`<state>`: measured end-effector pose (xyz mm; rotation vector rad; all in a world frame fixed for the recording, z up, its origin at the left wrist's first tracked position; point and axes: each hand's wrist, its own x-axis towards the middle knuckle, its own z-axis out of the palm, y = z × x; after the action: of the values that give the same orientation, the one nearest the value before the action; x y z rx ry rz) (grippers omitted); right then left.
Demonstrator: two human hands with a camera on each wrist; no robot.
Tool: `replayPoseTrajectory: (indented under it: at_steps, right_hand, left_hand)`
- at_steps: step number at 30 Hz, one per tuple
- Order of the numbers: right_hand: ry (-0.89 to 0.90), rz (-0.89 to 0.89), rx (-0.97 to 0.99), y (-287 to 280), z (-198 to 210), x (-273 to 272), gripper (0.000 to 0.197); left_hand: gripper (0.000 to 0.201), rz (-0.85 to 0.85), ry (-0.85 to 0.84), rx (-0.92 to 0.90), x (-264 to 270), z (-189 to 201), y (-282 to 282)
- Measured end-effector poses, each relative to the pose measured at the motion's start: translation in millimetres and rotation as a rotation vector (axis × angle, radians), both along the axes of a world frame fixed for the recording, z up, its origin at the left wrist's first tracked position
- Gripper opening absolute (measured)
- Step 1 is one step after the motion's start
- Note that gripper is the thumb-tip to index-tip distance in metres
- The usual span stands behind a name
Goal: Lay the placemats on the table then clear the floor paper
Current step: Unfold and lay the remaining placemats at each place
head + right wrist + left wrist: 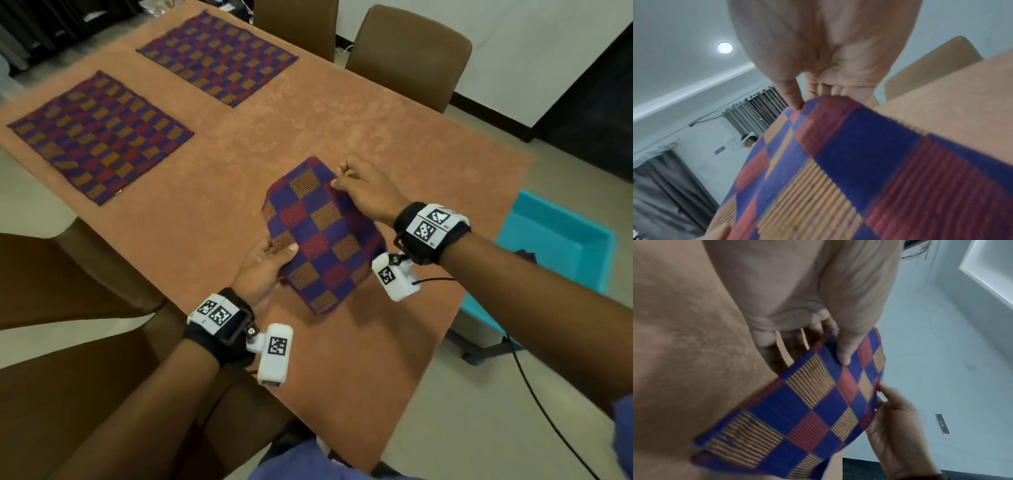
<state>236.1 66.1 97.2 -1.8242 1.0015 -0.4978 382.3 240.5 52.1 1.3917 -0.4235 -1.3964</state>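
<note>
Orange table (308, 130), folded placemat (318, 236) pinched by left hand (263, 270) and right hand (366, 192); teal bin (561, 240) alongside, contents unclear.

Orange-brown table (308, 130): two checked placemats (99, 137) (219, 56) flat (far side, apart).

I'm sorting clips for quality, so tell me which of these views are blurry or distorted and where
Head view: fairly sharp on the held placemat, wide-angle bending at the table edges. Left wrist view: left hand close and soft, mat's lower corner smeared. Right wrist view: right hand out of focus, near mat squares blurred, ceiling lamp glaring.
</note>
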Motion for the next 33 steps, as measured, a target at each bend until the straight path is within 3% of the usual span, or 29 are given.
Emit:
replayPoseTrajectory:
  at_steps: [2, 4, 8, 11, 15, 18, 23, 27, 29, 31, 33]
  right_hand:
    - [0.123, -0.079, 0.014, 14, -17, -7, 0.01]
    - [0.25, -0.099, -0.009, 37, -37, -14, 0.018]
    - [0.341, 0.076, -0.262, 92, -67, -13, 0.035]
    - [0.377, 0.195, -0.282, 131, -81, -1, 0.042]
    - [0.471, 0.253, -0.316, 167, -88, 15, 0.06]
    - [0.489, 0.197, -0.374, 174, -88, 22, 0.058]
    - [0.446, 0.205, -0.343, 156, -79, 18, 0.035]
    - [0.396, 0.373, -0.378, 133, -60, 7, 0.039]
    - [0.406, 0.465, -0.342, 118, -48, 5, 0.037]
    - [0.456, 0.537, -0.315, 103, -35, 10, 0.032]
    - [0.519, 0.58, -0.321, 86, -21, 22, 0.021]
  left_hand:
    - [0.031, 0.087, -0.027, 0.024, -6, -7, 12]
    - [0.024, 0.145, -0.145, 0.072, -8, -20, 22]
    - [0.023, 0.159, -0.431, 0.225, 1, -46, 36]
    - [0.022, 0.201, -0.408, 0.29, 4, -48, 42]
    - [0.02, 0.17, -0.518, 0.282, 9, -45, 46]
    - [0.022, 0.191, -0.464, 0.225, 7, -37, 42]
    - [0.022, 0.217, -0.4, 0.16, 5, -25, 31]
    - [0.012, 0.248, -0.205, 0.18, 11, -17, 22]
    - [0.018, 0.29, -0.112, 0.211, 20, -10, 16]
    - [0.006, 0.337, -0.082, 0.209, 36, -1, 10]
    - [0.007, 0.385, -0.116, 0.176, 54, 7, 6]
